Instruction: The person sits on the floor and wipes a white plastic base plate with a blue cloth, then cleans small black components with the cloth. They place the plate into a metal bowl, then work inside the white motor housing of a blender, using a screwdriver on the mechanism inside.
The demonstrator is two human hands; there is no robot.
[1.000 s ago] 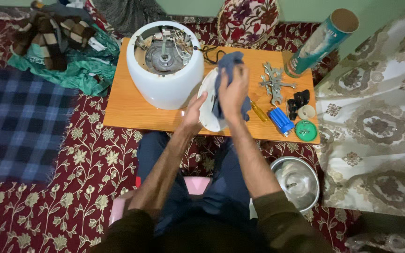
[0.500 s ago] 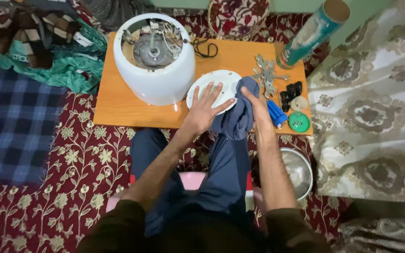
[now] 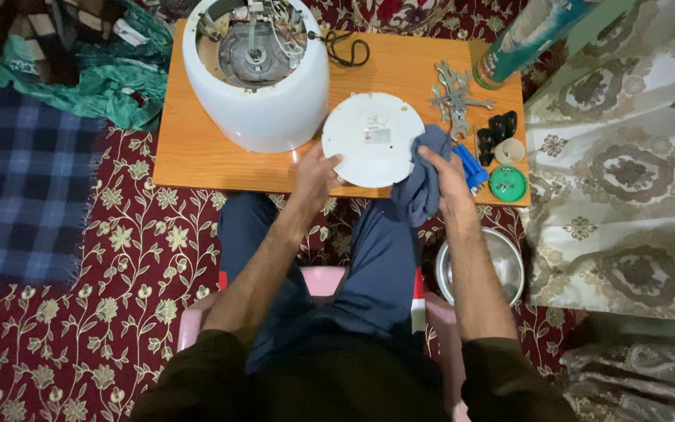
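A round white plate-like cover (image 3: 373, 137) lies flat on a low wooden table (image 3: 197, 148). My left hand (image 3: 316, 169) grips its near left rim. My right hand (image 3: 443, 173) holds a grey-blue cloth (image 3: 422, 184) against the cover's right edge; the cloth hangs down over the table's front. A white overturned appliance body (image 3: 255, 78) with exposed motor and wires stands to the left of the cover.
Metal wrenches (image 3: 453, 98), black parts (image 3: 496, 129), a blue tool (image 3: 474, 168) and a green lid (image 3: 507, 184) lie at the table's right. A tall can (image 3: 525, 35) stands behind. A steel bowl (image 3: 482, 266) sits on the carpet. Green cloth (image 3: 103, 78) is at left.
The cloth and my right hand slid from the top of the cover to its right edge. My left hand moved to the near left rim. The camera came closer.
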